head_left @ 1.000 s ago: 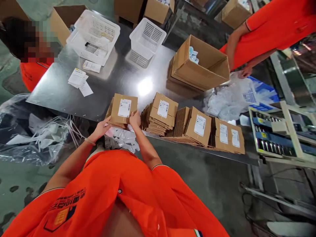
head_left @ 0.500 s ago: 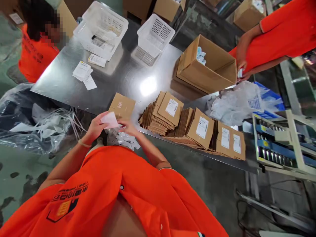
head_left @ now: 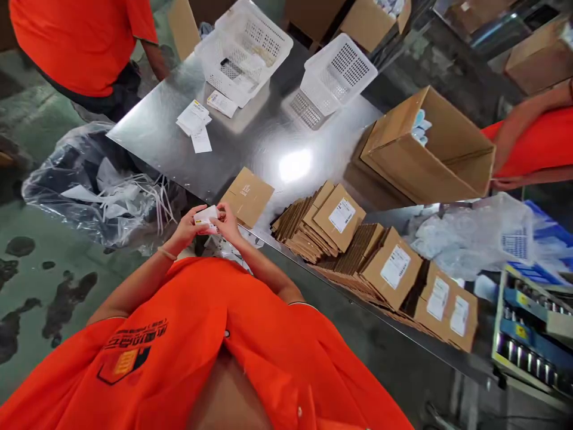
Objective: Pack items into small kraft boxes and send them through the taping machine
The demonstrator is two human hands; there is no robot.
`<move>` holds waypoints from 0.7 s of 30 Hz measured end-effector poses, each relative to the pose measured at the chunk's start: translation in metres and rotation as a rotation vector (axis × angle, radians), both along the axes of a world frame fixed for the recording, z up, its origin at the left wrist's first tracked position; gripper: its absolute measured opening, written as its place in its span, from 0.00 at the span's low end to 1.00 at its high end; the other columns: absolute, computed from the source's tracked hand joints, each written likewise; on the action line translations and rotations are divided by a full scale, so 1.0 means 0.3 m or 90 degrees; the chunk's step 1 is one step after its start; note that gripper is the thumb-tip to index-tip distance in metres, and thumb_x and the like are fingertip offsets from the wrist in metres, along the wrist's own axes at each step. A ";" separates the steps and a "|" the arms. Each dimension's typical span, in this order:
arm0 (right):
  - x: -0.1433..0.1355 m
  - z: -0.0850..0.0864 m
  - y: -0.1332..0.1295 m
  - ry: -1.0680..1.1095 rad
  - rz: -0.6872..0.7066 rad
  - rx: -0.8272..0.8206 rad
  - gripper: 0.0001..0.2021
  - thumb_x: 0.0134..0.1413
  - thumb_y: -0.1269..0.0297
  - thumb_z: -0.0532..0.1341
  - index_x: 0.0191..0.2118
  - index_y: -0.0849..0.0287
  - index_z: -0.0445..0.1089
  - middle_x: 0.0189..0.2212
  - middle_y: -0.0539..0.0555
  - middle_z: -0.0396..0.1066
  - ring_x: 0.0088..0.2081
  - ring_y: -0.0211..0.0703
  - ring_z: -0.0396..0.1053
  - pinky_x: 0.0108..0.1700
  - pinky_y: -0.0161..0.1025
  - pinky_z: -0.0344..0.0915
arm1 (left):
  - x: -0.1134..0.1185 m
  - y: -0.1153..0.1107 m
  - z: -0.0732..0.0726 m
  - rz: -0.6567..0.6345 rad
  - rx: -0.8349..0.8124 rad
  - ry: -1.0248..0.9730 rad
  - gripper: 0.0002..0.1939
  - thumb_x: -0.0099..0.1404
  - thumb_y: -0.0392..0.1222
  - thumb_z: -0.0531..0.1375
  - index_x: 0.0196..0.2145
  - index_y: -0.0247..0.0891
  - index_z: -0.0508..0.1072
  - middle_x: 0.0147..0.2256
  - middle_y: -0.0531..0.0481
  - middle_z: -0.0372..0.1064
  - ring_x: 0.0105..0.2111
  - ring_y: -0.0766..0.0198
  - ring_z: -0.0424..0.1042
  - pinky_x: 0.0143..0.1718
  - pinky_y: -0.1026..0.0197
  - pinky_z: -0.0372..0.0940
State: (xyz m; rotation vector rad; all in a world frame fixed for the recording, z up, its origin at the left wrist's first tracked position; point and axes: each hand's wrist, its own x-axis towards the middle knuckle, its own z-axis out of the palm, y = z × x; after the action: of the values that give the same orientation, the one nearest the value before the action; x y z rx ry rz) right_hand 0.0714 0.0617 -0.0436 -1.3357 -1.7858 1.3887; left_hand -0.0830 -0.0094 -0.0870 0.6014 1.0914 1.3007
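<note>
A small white label with a yellow mark and print is held up near the table's front edge. My left hand pinches its left end. At the other end, the fingers of my right hand are closed on the label. Just beyond my right hand, a flat brown carton with white printing lies on the metal table. Further right stand stacks of folded cartons, several of them bearing white labels.
White plastic baskets and loose label sheets are at the back. A large open box stands right, beside a co-worker's arm. Another person in orange is back left. A plastic-lined waste bin sits left.
The label has turned, so its printed, yellow-marked face shows, and my right hand has closed on its end. My view has shifted left; the person at back left has moved.
</note>
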 end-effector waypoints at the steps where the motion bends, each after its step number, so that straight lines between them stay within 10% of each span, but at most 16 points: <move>1: 0.006 0.002 0.005 -0.005 -0.005 -0.008 0.12 0.52 0.65 0.67 0.43 0.51 0.68 0.24 0.40 0.64 0.29 0.41 0.66 0.35 0.36 0.65 | 0.004 0.005 0.004 -0.005 -0.003 0.011 0.54 0.39 0.52 0.84 0.63 0.34 0.78 0.48 0.41 0.84 0.44 0.50 0.82 0.49 0.50 0.77; 13: 0.160 0.011 -0.015 -0.134 -0.096 0.150 0.06 0.61 0.68 0.67 0.32 0.53 0.79 0.45 0.55 0.82 0.52 0.53 0.78 0.60 0.49 0.74 | 0.069 0.150 -0.027 -0.154 -0.042 0.105 0.32 0.36 0.47 0.83 0.41 0.32 0.87 0.39 0.40 0.86 0.44 0.42 0.84 0.51 0.45 0.76; 21: 0.298 0.124 0.457 -0.331 -0.296 0.216 0.05 0.62 0.69 0.64 0.39 0.59 0.79 0.52 0.60 0.74 0.57 0.53 0.72 0.65 0.49 0.70 | 0.167 0.224 -0.090 -0.302 -0.097 0.067 0.30 0.36 0.56 0.84 0.32 0.33 0.86 0.36 0.36 0.85 0.39 0.43 0.83 0.47 0.45 0.77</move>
State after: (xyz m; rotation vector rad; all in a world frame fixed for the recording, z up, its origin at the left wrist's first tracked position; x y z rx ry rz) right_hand 0.1609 0.1987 -0.0063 -1.8675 -1.7447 0.4932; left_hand -0.0328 0.0578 -0.1139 0.7649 1.0424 0.7764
